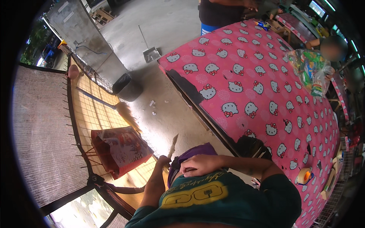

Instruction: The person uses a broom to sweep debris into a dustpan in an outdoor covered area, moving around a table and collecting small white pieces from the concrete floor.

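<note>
My left hand [164, 161] is closed around a thin, pale, stick-like thing [173, 146] with a pointed tip, held upright at my waist. Beside it, my right hand [197, 165] rests against the front of my green shirt [228, 190], fingers curled inward. What these fingers hold, if anything, is hidden. Purple cloth [201, 149] shows at my waist, just beyond the right hand.
A table under a pink patterned cover [251, 87] fills the right, bearing a tape roll [304, 176] and bagged packets [310, 68]. To my left hang a red bag [121, 150] and a broom [125, 114] by a mesh fence. Beyond are a dark bin [127, 89], a dustpan [151, 54] and several people.
</note>
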The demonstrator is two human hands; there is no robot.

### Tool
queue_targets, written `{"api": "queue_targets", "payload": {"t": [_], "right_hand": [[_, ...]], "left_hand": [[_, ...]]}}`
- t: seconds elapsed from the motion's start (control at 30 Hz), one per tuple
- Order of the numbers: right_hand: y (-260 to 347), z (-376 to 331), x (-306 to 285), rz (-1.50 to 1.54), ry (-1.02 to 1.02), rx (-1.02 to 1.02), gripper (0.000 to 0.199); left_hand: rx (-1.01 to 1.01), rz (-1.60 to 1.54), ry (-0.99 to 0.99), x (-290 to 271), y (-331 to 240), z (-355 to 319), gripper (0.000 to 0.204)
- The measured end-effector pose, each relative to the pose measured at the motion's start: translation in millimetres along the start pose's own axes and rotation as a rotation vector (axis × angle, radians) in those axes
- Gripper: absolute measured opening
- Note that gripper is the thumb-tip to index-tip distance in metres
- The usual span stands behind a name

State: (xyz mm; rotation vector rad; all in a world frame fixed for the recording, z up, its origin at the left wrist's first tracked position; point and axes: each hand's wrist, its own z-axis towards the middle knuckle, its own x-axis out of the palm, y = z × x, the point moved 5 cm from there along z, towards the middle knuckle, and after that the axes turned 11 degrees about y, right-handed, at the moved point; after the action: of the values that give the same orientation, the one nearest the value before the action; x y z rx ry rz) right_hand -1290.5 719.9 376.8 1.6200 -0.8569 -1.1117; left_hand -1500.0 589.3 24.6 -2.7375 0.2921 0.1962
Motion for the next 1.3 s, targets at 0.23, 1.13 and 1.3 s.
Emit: {"api": "queue_targets", "payload": {"t": [0.23,1.13,1.3], "right_hand": [[-46,12,-19,-0.1,-0.482,0.154,0.02],[-159,115,-216,-0.195,-0.101,0.081,0.019],[-179,131,-294,-0.233,-0.285,0.171,0.022]], "left_hand": [[0.017,-0.089,0.073,-4,11,27,0.028],[0.103,-0.404,-0.144,-91,-63,51,0.05],[0.026,-0.325,-0.437,-80,-50,40,0.061]]}}
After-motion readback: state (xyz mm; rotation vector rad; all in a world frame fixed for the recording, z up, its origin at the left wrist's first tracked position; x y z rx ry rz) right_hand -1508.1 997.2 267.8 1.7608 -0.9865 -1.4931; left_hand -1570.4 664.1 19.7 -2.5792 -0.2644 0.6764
